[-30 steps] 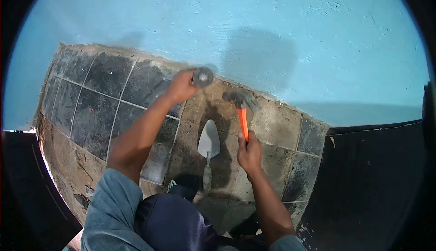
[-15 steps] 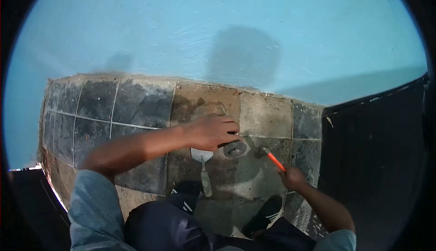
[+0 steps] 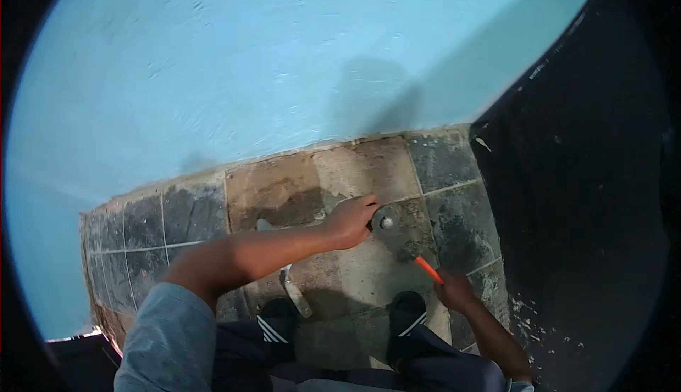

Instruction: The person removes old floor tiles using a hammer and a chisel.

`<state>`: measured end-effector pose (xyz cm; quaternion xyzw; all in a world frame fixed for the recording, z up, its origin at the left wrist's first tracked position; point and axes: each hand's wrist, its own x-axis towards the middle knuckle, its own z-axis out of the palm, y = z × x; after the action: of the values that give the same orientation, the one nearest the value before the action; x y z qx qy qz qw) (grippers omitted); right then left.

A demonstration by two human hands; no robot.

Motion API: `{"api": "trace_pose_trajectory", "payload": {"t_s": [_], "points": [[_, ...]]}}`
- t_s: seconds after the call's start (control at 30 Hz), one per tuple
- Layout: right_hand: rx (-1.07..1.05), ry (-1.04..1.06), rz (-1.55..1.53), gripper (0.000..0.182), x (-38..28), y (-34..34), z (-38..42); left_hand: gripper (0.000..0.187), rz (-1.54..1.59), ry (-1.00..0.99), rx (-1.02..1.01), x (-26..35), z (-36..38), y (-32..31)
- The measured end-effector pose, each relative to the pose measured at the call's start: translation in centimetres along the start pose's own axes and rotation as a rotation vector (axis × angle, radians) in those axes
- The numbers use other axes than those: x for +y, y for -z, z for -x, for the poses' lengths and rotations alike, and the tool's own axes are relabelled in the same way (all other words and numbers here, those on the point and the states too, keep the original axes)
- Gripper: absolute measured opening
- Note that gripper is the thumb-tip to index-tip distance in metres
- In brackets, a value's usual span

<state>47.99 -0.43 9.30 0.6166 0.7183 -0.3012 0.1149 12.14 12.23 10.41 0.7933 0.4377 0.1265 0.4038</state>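
Observation:
My left hand (image 3: 351, 222) is closed around what looks like a chisel (image 3: 386, 222), of which a dark round guard and a pale metal end show beside my fingers. The shaft and tip are hidden. My right hand (image 3: 456, 290) grips the orange handle (image 3: 428, 269) of a hammer, whose dark head blurs into the floor just below the chisel's guard. A trowel (image 3: 298, 296) lies on the tiles under my left forearm, its handle toward my left shoe and its middle covered by the arm.
A light blue wall (image 3: 248, 73) rises behind the floor. Dark tiles (image 3: 195, 215) lie at left and more at right, with bare brown and grey patches (image 3: 273, 179) between them. A black surface (image 3: 567, 215) stands at right. Both my shoes (image 3: 278, 325) are planted close by.
My view has turned, and floor and wall appear tilted. My left hand with the chisel has moved right, closer to the hammer. The trowel's handle now sits further left in view.

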Motion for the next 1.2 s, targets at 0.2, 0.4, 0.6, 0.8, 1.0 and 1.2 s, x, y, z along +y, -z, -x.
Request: {"api": "trace_pose_trajectory", "payload": {"t_s": [0.2, 0.4, 0.6, 0.8, 1.0, 1.2], "points": [[-0.088, 0.024, -0.354, 0.03, 3.7, -5.0, -0.7, 0.046, 0.051, 0.078, 0.201, 2.1, -3.4, -3.0], [0.017, 0.089, -0.384, 0.036, 4.5, -6.9, -0.7, 0.045, 0.119, 0.014, 0.55, -1.0, -6.1, -6.2], [0.039, 0.066, -0.401, 0.032, 4.5, -5.3, -1.5, 0.029, 0.183, 0.11, 0.913, -4.7, -6.9, -4.5], [0.04, 0.018, -0.502, 0.032, 5.1, -4.7, -2.4, 0.026, -0.02, 0.135, 1.043, -9.1, -2.7, -3.6], [-0.032, -0.024, -0.4, 0.028, 5.0, -4.0, -2.9, 0.027, 0.016, 0.139, 1.018, -10.8, -1.4, -2.8], [0.051, 0.053, -0.307, 0.032, 5.5, -5.5, -2.8, 0.038, 0.122, 0.101, 0.954, -10.7, -2.7, -2.8]]}}
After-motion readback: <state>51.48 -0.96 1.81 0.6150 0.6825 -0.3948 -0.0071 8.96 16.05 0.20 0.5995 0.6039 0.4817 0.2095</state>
